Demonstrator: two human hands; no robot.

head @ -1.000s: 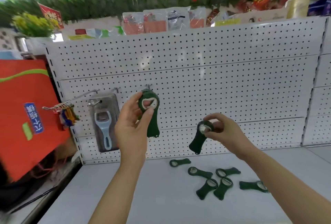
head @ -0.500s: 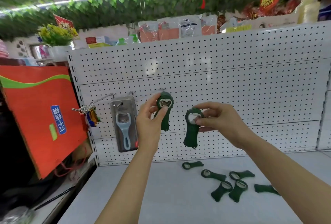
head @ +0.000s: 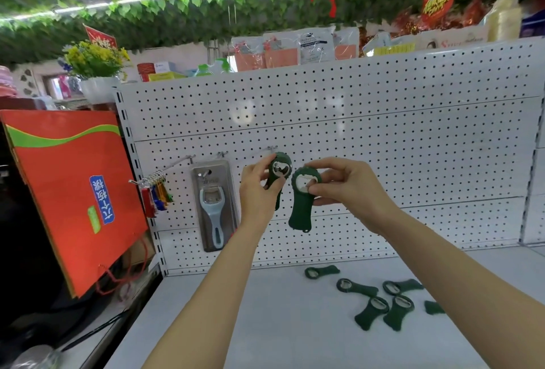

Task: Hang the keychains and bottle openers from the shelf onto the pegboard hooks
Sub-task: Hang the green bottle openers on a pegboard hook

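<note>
Bottle opener, dark green, is pinched at its round head by your right hand, handle dangling down just in front of the pegboard. Your left hand pinches a second green opener right under a hook. Six more openers lie loose on the white shelf below. Further left you've got a packaged blue opener and a bunch of keychains hanging on their own hooks.

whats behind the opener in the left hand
The pegboard and a hook above the opener. The left hand covers part of its handle, so whether it hangs on the hook cannot be seen.
</note>
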